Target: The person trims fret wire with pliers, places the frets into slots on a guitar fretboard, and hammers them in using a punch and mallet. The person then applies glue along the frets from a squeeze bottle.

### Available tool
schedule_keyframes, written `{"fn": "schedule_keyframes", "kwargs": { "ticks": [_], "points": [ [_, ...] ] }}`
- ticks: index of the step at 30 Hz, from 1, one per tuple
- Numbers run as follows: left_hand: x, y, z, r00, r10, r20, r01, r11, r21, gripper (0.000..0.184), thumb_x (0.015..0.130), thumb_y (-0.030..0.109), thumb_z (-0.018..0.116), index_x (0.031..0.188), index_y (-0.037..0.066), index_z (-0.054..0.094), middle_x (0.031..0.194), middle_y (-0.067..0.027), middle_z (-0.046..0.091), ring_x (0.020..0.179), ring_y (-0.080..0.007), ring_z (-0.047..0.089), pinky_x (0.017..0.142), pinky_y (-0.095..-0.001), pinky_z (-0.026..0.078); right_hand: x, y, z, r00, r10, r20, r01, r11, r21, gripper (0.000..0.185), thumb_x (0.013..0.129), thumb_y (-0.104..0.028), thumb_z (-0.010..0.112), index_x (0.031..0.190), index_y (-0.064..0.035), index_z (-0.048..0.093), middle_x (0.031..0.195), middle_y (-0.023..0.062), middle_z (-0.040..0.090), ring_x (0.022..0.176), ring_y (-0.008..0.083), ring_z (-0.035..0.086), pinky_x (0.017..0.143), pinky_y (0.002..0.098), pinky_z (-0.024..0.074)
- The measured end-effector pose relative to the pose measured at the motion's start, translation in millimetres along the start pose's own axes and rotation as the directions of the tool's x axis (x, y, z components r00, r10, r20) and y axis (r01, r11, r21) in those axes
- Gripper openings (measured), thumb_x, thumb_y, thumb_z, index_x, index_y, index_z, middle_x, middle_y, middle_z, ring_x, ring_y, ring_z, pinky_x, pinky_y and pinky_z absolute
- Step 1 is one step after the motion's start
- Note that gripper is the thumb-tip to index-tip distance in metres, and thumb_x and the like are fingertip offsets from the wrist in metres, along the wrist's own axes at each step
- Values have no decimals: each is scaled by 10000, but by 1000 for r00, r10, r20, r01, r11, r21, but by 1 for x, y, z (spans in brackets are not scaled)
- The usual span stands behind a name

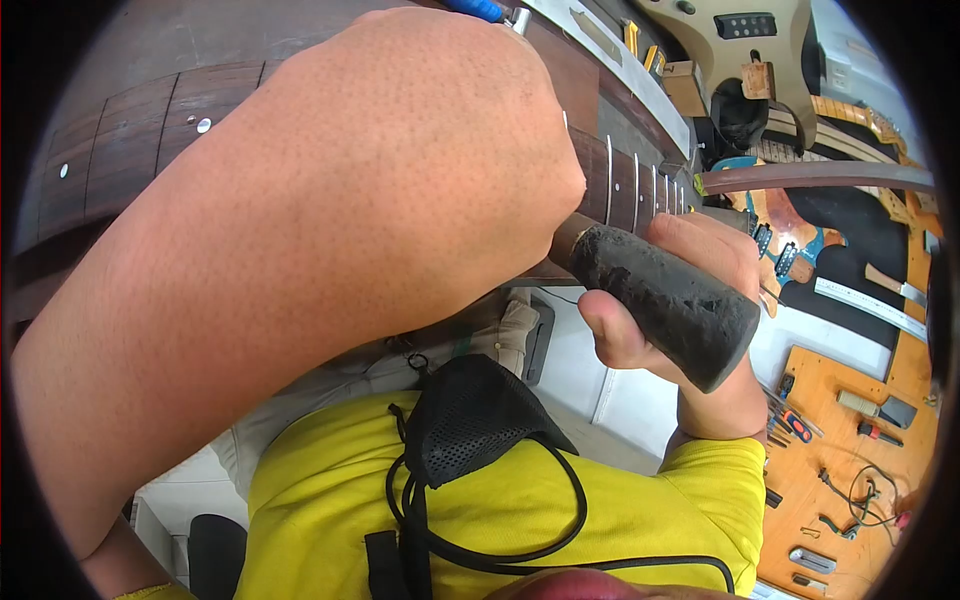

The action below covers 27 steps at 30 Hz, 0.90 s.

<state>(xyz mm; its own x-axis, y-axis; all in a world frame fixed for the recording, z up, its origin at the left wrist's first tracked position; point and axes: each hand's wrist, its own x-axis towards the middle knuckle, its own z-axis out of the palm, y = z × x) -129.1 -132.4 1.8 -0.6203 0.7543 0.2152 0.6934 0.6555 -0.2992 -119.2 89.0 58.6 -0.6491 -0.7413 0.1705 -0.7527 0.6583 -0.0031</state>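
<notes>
A dark wooden guitar neck [148, 130] crosses the upper part of the head view, with round white dots and thin slots at the left. Silver frets [609, 180] stand across it at the right. My left hand [490, 150] is closed in a fist above the neck, wrapped around a wooden handle. The handle's worn black grip [665, 300] sticks out toward the lower right; the tool's other end is hidden behind the fist. My right hand [705, 255] curls over the neck near the frets, thumb below the edge, partly covered by the grip.
A blue-handled tool [475, 8] and a long metal plate [630, 75] lie beyond the neck. Guitar bodies [750, 30] and a blue-and-tan one [790, 225] are at the right. Tools hang on a wooden board [840, 450]. A black mesh pouch [480, 420] hangs at my chest.
</notes>
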Motion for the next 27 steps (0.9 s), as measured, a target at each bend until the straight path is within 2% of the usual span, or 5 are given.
{"fn": "schedule_keyframes", "kwargs": {
  "ticks": [5,8,10,19,27],
  "points": [
    [0,1,6,983,-77,-168,46,983,-178,413,820,369,770,879,-39,743,912,-86,627,873,-209,622,598,-312,562,0,2,-5,991,41,129,-42,999,3,437,668,-412,898,647,-72,625,549,72,488,449,280,544,441,354,441],
    [4,-4,-2,1000,26,-6,-25,997,71,449,827,373,765,932,-62,728,912,-91,624,873,-218,620,583,-321,545,-1,4,-1,997,-20,74,21,1000,-12,443,668,-410,900,638,-77,609,540,73,482,441,288,539,438,359,443],
    [4,-8,11,995,-98,-19,75,855,-514,510,826,375,767,1008,-98,704,901,-100,617,882,-230,616,603,-331,539,-1,5,-2,996,-1,94,2,1000,-10,450,667,-416,901,634,-80,604,538,73,488,441,292,542,438,363,446],
    [-2,-3,12,998,-54,-11,47,930,-365,672,848,390,750,1199,-175,650,975,-149,654,954,-255,630,670,-336,545,-8,8,-5,983,93,161,-107,991,79,415,714,-430,877,712,-57,696,607,71,521,483,282,545,470,362,415],
    [-3,-1,12,997,-65,-45,48,949,-311,690,824,390,756,1287,-107,634,953,-117,656,936,-242,626,691,-343,527,-8,8,-4,987,83,140,-99,989,111,392,706,-399,882,687,-66,677,594,75,526,477,303,557,462,359,434]
  ]
}}
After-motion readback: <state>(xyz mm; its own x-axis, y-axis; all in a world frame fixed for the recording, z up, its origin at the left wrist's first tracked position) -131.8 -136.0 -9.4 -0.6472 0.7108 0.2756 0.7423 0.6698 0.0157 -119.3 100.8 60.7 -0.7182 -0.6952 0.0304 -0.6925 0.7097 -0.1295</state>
